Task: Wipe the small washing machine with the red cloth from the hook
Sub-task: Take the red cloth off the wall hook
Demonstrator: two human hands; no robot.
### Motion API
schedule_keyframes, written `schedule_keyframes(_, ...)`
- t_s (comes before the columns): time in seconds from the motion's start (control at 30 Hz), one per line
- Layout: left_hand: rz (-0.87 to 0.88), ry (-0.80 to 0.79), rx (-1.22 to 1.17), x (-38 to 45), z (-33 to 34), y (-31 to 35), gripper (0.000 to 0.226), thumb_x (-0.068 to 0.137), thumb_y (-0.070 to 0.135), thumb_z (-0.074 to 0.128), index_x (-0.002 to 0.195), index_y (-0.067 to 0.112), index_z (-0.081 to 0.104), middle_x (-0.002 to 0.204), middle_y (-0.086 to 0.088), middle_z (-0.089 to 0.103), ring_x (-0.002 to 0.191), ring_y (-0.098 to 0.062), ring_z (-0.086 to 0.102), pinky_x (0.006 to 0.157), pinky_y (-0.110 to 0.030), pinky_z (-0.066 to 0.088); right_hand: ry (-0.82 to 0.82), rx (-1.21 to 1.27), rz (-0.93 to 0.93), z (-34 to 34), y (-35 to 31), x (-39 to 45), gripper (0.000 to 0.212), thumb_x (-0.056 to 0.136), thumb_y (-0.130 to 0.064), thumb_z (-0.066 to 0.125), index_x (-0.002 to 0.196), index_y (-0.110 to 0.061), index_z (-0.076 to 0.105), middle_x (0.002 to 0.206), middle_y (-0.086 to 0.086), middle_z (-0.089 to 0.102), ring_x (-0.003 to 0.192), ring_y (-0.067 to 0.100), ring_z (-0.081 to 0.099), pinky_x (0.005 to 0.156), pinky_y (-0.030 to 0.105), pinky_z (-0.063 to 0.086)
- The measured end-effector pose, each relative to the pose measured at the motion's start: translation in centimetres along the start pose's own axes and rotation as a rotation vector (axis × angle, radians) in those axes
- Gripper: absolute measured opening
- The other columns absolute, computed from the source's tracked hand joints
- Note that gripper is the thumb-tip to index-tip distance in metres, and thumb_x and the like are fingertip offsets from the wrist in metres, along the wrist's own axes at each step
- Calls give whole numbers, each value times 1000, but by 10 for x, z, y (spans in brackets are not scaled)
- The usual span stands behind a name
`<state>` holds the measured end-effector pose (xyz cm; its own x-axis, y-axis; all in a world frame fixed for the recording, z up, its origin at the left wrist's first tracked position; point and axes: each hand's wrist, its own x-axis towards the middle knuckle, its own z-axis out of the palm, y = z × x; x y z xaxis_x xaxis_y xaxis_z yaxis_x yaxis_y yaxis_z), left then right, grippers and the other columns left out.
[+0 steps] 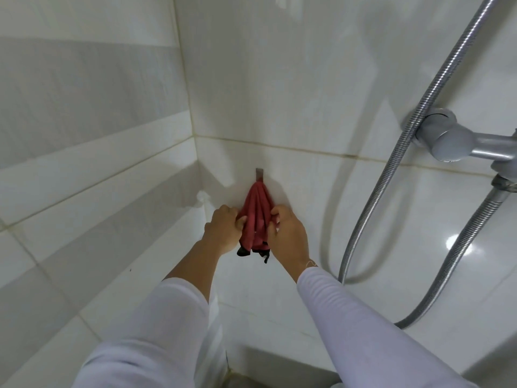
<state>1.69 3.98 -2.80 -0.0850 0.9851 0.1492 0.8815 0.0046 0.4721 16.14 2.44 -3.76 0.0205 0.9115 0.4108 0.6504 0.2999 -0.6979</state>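
From the head view, we see the red cloth (256,219) hanging bunched in folds from a small metal hook (259,173) on the white tiled wall (307,79), dark trim at its bottom. Our left hand (223,229) and right hand (286,233) both pinch its sides.
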Motion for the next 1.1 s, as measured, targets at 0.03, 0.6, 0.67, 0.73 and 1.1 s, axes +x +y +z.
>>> schedule_keyframes(0.03,1,14,-4,-1,0,-1,30,94,37,43,81,11,52,90,-9,52,87,-30,57,72,-44,48,3,12,15,-2,-1,0,21,81,-2,46,100,-7,52,96,10,61,81,30,58,70,40,50)
schedule_keyframes(0.6,84,113,-140,-42,-57,-19,37,98,35,41,85,6,59,87,-11,53,81,-24,53,72,-30,38,134,-42,166,-39,-24,-25,20,93,-10,35,98,-5,54,74,6,57,72,28,57,65,35,45)
schedule_keyframes(0.67,88,160,-146,-46,-63,-12,43,101,32,34,67,7,45,82,-11,45,75,-24,48,72,-37,41,162,-12,164,-44,-27,-24,21,94,-7,36,98,-3,56,75,6,56,71,25,54,64,32,42)
schedule_keyframes(0.73,62,191,-201,-48,-68,-8,44,102,30,29,68,5,43,83,-13,45,76,-26,47,74,-36,40,178,42,170,-50,-29,-23,21,93,-3,37,96,-1,58,76,6,56,70,22,52,63,28,37)
schedule_keyframes(1.1,9,151,-280,-36,-78,-3,34,101,24,30,84,6,53,86,-10,55,83,-23,50,77,-31,37,155,166,229,-72,-41,-8,25,96,-6,35,103,-1,58,89,4,55,80,17,50,67,23,36)
